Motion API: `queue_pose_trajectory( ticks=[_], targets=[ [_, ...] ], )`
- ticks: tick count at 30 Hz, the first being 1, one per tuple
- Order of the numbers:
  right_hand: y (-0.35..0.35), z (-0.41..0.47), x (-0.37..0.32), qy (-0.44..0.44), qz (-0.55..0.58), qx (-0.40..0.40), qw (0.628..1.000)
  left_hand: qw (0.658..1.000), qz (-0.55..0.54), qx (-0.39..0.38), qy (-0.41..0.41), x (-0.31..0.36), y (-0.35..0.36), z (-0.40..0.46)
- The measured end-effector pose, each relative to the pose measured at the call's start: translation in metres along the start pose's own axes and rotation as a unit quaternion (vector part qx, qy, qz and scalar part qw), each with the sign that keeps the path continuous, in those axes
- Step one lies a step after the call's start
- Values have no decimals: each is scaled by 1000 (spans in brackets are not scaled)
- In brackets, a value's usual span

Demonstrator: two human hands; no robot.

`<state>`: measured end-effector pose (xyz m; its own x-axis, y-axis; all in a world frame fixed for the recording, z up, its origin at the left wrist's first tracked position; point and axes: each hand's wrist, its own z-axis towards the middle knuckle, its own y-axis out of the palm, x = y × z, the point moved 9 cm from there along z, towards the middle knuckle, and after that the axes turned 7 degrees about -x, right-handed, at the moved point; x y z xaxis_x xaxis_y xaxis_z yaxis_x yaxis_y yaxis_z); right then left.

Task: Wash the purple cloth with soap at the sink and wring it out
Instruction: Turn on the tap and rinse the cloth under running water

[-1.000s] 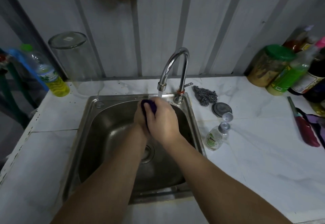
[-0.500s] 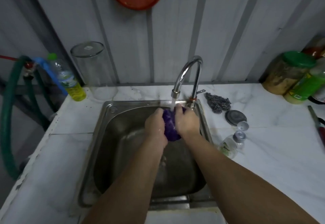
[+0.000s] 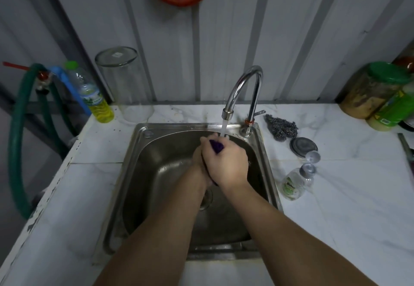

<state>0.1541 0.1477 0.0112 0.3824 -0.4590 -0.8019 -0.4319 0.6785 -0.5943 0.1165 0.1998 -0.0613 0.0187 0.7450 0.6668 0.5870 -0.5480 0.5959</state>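
We see a white counter (image 3: 336,196) by a grey wall (image 3: 224,39), one sink (image 3: 139,151), one tap (image 3: 244,88) (running), and our left hand (image 3: 198,158) and right hand (image 3: 226,164) squeezing one cloth (image 3: 216,146) between them over the sink.

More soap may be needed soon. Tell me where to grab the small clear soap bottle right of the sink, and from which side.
Grip the soap bottle around its clear body, below the grey pump top. It appears to lie tilted on the countertop, pump pointing away toward the wall, so come down from above with the right hand, fingers across its width. The nearby metal lid and scourer sit farther back, clear of that approach.
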Motion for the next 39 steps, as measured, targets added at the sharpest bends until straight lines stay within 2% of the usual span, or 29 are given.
queue_pose_trajectory(
  ticks=[4, 7, 10, 12, 15, 17, 19, 21, 23, 26, 28, 33, 35, 36, 39],
  targets=[
    [-12, 35, 29, 121, 61, -26, 990, 997, 13, 66, -33, -1, -4, 5],
    [-6, 48, 65, 221, 110, -51, 968, 991, 70, 114, -4, 5, -11, 2],
    [9, 38, 85, 276, 160, -67, 945, 990, 46, 130, -3, 6, -9, -6],
    [9, 27, 87, 266, 198, -41, 942, 987, 27, 156, 1, 9, -17, -7],
    [-3, 7, 73, 182, 250, 24, 951, 980, 29, 194, 10, 26, -26, -5],
    [-5, -11, 49, 111, 276, 7, 955, 977, 58, 203, 6, 31, -30, -2],
    [-6, -20, 23, 43, 229, -22, 972, 985, 74, 153, -10, 24, -27, 2],
    [-6, -19, 7, 6, 129, -31, 991, 994, 59, 91, -26, 8, -22, 7],
    [-8, -9, 3, 10, 71, -13, 997, 995, 37, 87, -34, -1, -14, 2],
    [-16, 19, 13, 71, 41, -10, 997, 995, -16, 84, -58, -8, -2, -1],
    [-17, 36, 22, 105, 50, -32, 993, 996, 3, 82, -45, -6, -1, 1],
    [-16, 49, 41, 147, 21, -58, 987, 988, 66, 136, -19, 3, -17, 2],
    [-12, 48, 55, 190, 81, -55, 977, 990, 38, 133, -5, 3, -22, -1],
    [-8, 46, 63, 216, 154, -51, 963, 990, 17, 137, -2, 2, -27, -1],
    [2, 39, 67, 255, 351, -34, 900, 988, -2, 151, -35, -4, -41, -7]
  ],
)
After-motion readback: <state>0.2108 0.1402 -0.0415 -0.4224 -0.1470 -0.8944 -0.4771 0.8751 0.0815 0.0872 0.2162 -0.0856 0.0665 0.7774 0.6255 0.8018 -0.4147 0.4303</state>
